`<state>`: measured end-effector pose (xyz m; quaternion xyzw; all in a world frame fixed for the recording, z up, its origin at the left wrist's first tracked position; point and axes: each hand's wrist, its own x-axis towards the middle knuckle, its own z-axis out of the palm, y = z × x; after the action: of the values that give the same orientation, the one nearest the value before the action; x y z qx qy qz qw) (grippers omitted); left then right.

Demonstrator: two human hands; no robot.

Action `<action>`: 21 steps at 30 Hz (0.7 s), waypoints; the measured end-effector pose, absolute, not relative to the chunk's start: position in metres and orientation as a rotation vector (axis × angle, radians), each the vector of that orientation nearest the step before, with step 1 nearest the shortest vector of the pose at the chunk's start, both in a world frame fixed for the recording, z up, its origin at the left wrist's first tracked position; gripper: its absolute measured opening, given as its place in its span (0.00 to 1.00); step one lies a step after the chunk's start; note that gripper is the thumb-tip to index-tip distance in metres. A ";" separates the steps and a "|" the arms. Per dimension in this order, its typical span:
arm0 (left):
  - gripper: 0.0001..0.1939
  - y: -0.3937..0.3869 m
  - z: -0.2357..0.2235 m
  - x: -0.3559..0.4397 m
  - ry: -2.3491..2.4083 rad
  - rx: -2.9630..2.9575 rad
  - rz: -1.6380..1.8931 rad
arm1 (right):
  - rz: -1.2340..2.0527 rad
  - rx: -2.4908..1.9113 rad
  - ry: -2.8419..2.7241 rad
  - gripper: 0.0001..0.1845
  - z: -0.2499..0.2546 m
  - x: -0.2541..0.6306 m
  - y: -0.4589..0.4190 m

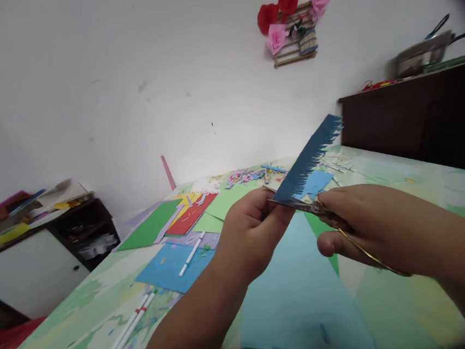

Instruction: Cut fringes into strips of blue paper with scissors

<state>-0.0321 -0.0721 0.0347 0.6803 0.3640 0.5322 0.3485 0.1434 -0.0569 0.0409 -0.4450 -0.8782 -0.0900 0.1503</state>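
Note:
My left hand (252, 230) pinches the lower end of a dark blue paper strip (307, 159), which slants up to the right. Its right edge is cut into a row of fine fringes. My right hand (364, 219) grips a pair of scissors (327, 215) by the handles, one gold loop showing below the fingers. The blades point left and lie across the strip near my left fingertips; whether they are parted I cannot tell. Under both hands a light blue sheet (296, 300) lies on the table.
White markers (126, 333) lie at the left front, and another marker (191, 254) rests on a blue sheet (159, 269). Green (150, 224) and red sheets (191, 215) are behind. Paper scraps (245, 177) heap near the wall. A dark cabinet (416, 118) stands right, a low shelf unit (31, 265) left.

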 end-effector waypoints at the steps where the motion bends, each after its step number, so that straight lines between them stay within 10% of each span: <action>1: 0.11 -0.072 0.034 -0.032 0.949 1.763 1.381 | -0.269 -1.282 -2.520 0.25 0.041 0.143 -0.057; 21: 0.10 -0.071 0.034 -0.035 0.773 1.675 1.368 | -0.242 -1.219 -2.478 0.27 0.039 0.142 -0.056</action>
<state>-0.0348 -0.0706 0.0342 0.6652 0.3072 0.5432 0.4101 0.1415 -0.0559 0.0393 -0.4322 -0.8788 -0.0858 0.1835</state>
